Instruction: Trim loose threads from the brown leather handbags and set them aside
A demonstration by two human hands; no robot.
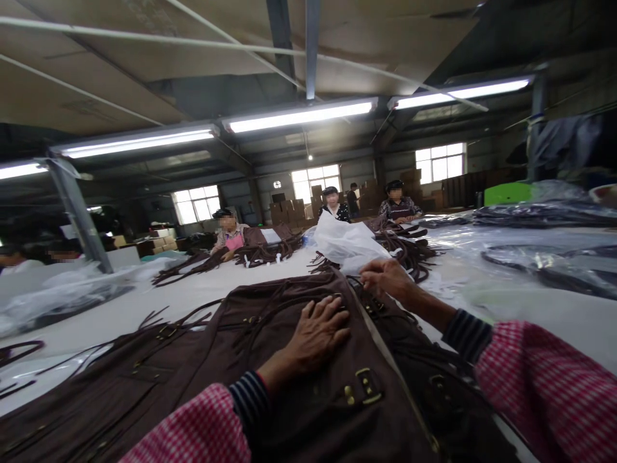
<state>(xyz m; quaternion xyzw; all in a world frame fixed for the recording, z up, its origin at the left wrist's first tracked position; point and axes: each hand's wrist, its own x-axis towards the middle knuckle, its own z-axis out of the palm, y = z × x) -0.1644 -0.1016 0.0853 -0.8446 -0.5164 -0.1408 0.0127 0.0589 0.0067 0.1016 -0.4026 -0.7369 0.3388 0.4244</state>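
A dark brown fabric article with brass-coloured buckles and eyelets lies spread before me; its exact kind is unclear. My left hand rests flat on it, palm down, fingers stretched out. Beyond the article's right edge is my right hand, raised slightly, with its fingers drawn together. Whatever those fingers hold, if anything, is too blurred to make out; a thin dark cord shows close by. Under that hand lies another brown piece with buckles and cords. A brass buckle sits on the fabric to the right of my left wrist.
Crumpled white plastic lies just past my hands, beside bundled brown straps. Plastic-wrapped dark items are stacked at the right. Across the white table, several people work, one person at brown pieces. A metal post stands left.
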